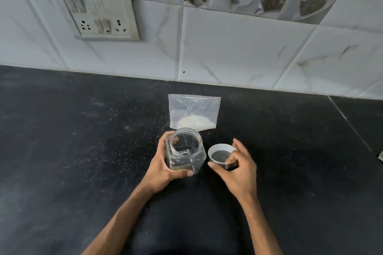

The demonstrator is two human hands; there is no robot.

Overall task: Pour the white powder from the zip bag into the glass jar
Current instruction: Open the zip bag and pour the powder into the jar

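Two bare forearms reach up from the bottom of the view over a black stone counter flecked with pale specks. The left hand is wrapped around the glass jar, the thumb lying across the near face and the fingers curled round the far left side, so the hand is closed on the jar and steadies it upright on the counter. The jar has squared shoulders and a round open mouth with no cap on it; whether anything lies inside cannot be told through the reflections.

Just to the right of that hand, the right hand holds the lid, a round cap turned with its hollow side up, white around the rim. The thumb and the curled fingers grip its near right edge while the forefinger stands out straight beyond it. The lid sits just beside the jar, apart from it; whether it rests on the counter cannot be told.

Beyond both hands, just behind the jar, lies the zip bag, a clear plastic pouch flat on the counter, with the white powder heaped at its near end. Neither hand touches it.

Farther off rises a wall of white marbled tiles, with a switch and socket plate far to the left of the hands
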